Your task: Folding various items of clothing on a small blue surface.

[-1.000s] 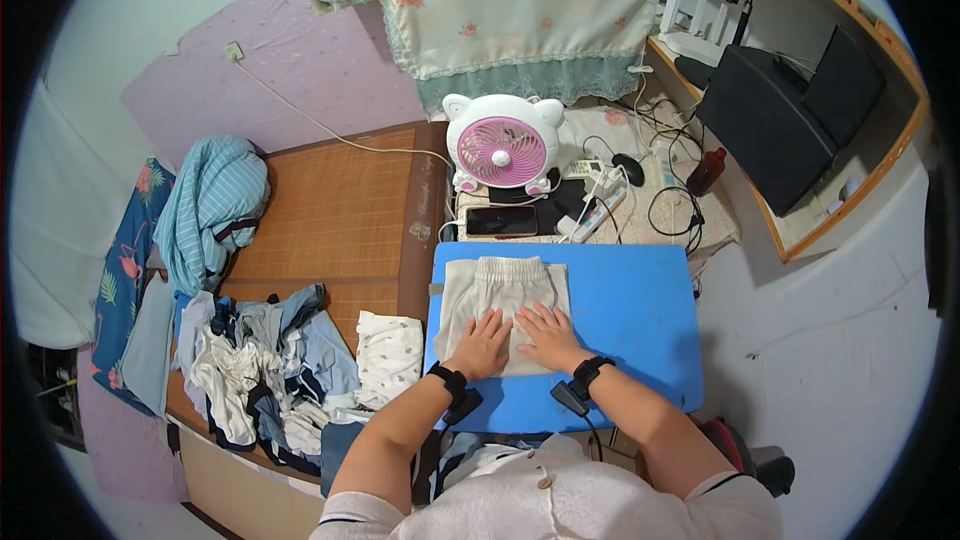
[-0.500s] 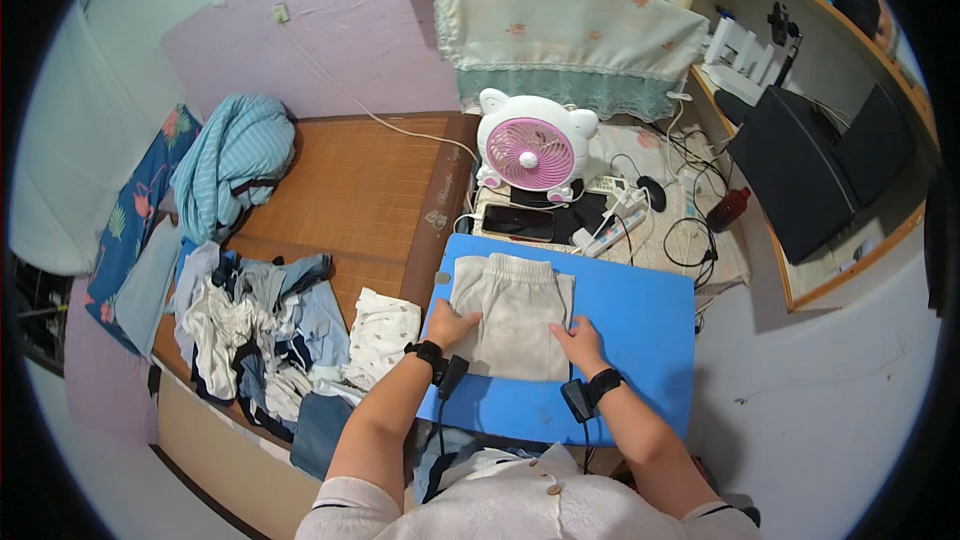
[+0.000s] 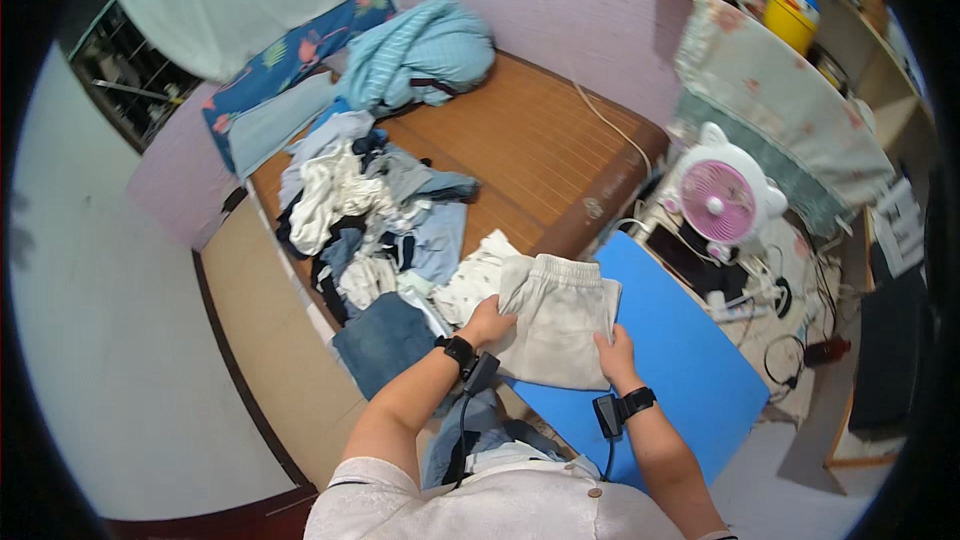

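A pair of folded beige elastic-waist pants hangs between my two hands, its gathered waistband on the far side. My left hand grips its left edge, and my right hand closes on the right edge. Beneath it is the blue tabletop, partly covered by the pants at its left end. Just beyond my left hand lies a white printed garment on the bed's edge, overlapped in view by the pants. Both wrists carry black straps with small cabled devices.
Heaped clothes cover the near side of the bed, with folded dark blue denim at its edge. A light blue striped quilt lies farther back. Right of the bed stand a pink and white fan, a phone and cables.
Both hands have picked the beige pants up off the blue tabletop and carried them left toward the bed. My view has turned left as well.
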`<state>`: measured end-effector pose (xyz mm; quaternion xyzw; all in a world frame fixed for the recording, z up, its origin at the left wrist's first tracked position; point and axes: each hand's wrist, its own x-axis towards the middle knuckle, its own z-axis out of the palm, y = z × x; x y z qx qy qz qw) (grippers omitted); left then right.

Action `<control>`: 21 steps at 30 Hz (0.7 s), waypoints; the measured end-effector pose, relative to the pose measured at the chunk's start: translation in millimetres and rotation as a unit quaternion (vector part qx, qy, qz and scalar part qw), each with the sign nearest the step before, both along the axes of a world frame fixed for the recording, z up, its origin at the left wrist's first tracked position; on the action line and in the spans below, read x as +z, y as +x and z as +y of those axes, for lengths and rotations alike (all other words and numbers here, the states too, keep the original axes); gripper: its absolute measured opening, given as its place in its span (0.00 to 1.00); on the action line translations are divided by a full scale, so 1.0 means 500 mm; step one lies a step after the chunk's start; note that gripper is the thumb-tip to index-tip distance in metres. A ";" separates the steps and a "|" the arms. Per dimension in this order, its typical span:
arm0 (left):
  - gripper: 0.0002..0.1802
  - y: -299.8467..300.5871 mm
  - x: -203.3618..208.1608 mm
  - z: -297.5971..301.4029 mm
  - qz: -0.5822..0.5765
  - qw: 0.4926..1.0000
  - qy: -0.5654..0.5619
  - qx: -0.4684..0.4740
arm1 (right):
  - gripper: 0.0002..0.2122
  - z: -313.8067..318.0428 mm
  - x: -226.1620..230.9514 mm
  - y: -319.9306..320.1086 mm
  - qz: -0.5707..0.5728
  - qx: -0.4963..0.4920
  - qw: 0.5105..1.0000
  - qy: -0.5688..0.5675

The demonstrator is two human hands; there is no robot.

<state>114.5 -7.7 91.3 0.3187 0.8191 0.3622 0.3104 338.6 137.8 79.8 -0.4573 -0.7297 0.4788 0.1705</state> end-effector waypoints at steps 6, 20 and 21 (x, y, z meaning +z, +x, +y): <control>0.22 -0.124 -0.033 -0.226 -0.077 0.989 0.012 0.129 | 0.12 -0.099 0.023 -0.221 0.018 0.191 0.981 0.030; 0.23 -0.168 -0.110 -0.583 0.012 0.924 -0.056 0.378 | 0.16 -0.353 -0.134 -0.556 -0.033 0.415 0.909 0.017; 0.26 -0.169 -0.135 -0.599 -0.015 0.911 -0.154 0.382 | 0.17 -0.362 -0.141 -0.561 -0.107 0.421 0.900 0.035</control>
